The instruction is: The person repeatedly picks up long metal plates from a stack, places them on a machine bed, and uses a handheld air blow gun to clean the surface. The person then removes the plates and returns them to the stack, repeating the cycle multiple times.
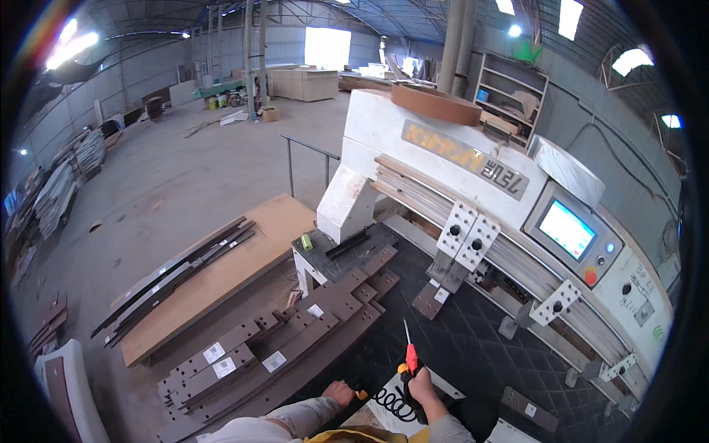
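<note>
My right hand (422,385) is wrapped round the dark handle of an air blow gun (411,357), red at the front, with a thin metal nozzle pointing away from me. A black coiled hose (391,404) loops beside that hand over a pale panel. My left hand (341,392) is closed, low in the view near the board ends; a small orange-yellow piece (361,395) shows at its fingertips, too small to name. To the left lie stacked brown boards (295,332) with drilled holes and white labels. One short brown board (428,300) sits under the machine's clamps.
A large white machine (450,159) with a lit screen (566,229) and red stop button (590,276) spans the right. Its dark bed (473,354) lies before me. Another brown piece (529,409) is at lower right. Dark strips rest on a tan panel (214,288) at left.
</note>
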The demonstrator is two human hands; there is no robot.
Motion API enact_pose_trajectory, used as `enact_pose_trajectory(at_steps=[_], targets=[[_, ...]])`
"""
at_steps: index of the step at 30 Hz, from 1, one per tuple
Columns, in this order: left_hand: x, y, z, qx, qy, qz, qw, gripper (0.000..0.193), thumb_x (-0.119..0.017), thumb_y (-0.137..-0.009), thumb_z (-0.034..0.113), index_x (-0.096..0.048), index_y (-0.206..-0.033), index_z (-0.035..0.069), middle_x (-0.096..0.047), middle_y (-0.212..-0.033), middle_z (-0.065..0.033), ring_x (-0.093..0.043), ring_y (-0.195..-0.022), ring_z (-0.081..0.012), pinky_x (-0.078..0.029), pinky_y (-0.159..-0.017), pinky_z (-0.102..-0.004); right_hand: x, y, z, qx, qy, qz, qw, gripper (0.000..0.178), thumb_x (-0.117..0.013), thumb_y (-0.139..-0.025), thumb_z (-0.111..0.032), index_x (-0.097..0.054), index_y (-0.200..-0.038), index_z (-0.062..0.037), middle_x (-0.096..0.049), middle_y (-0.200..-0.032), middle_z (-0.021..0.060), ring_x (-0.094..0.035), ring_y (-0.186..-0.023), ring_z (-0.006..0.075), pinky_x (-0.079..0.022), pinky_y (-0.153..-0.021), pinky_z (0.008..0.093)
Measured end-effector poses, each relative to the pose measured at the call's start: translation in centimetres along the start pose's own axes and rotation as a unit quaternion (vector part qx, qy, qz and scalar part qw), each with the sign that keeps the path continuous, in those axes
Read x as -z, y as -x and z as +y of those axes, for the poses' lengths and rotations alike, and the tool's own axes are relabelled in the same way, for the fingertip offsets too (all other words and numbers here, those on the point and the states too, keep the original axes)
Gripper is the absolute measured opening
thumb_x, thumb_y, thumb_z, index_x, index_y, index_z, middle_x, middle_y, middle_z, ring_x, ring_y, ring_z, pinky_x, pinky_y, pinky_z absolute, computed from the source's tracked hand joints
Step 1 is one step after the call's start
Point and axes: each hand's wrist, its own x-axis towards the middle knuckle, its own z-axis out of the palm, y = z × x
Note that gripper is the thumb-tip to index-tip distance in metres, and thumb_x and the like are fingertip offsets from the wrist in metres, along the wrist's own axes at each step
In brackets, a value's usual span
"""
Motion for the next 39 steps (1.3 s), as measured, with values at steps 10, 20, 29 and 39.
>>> enact_pose_trajectory(at_steps=[10, 20, 29, 39], targets=[[-0.8, -0.5, 0.2, 0.012, -0.035, 0.016, 0.999, 0.016, -0.053, -0.073, 0.017, -0.066, -0.074, 0.009, -0.063, -0.079, -0.0114, -0.057, -0.083, -0.0268, -0.044, -0.070, -0.0380, 2.5, -1.6, 5.5, -0.132, -0.066, 0.312, 0.939, 0.016, -0.058, -0.075, -0.006, -0.055, -0.082, 0.0074, -0.059, -0.069, 0.0118, -0.057, -0.066, 0.0215, -0.043, -0.060, 0.0348], [0.9, -0.8, 0.4, 0.031, -0.057, -0.080, 0.995, 0.018, -0.050, -0.075, 0.017, -0.066, -0.074, 0.009, -0.064, -0.081, -0.0106, -0.057, -0.084, -0.0264, -0.044, -0.074, -0.0388, 3.4, -1.9, -2.5, -0.047, -0.088, 0.104, 0.990, 0.018, -0.059, -0.074, -0.010, -0.058, -0.087, 0.0012, -0.057, -0.069, 0.0071, -0.053, -0.065, 0.0148, -0.041, -0.060, 0.0307], [0.2, -0.6, 0.2, 0.047, -0.039, -0.052, 0.997, 0.014, -0.052, -0.075, 0.014, -0.064, -0.071, 0.008, -0.062, -0.076, -0.0112, -0.057, -0.082, -0.0273, -0.043, -0.077, -0.0383, 8.0, -4.1, -4.8, -0.077, 0.016, -0.013, 0.997, 0.021, -0.061, -0.074, -0.013, -0.058, -0.088, 0.0033, -0.058, -0.072, 0.0081, -0.053, -0.070, 0.0158, -0.043, -0.067, 0.0328], [0.9, -11.6, 0.4, 0.031, -0.014, 0.035, 0.999, 0.012, -0.052, -0.073, 0.010, -0.064, -0.071, 0.007, -0.062, -0.079, -0.0149, -0.057, -0.084, -0.0307, -0.044, -0.077, -0.0407, 7.4, -1.8, -1.7, -0.010, 0.015, -0.028, 0.999, 0.028, -0.063, -0.073, -0.009, -0.055, -0.097, 0.0031, -0.059, -0.083, 0.0189, -0.058, -0.080, 0.0251, -0.044, -0.072, 0.0335]])
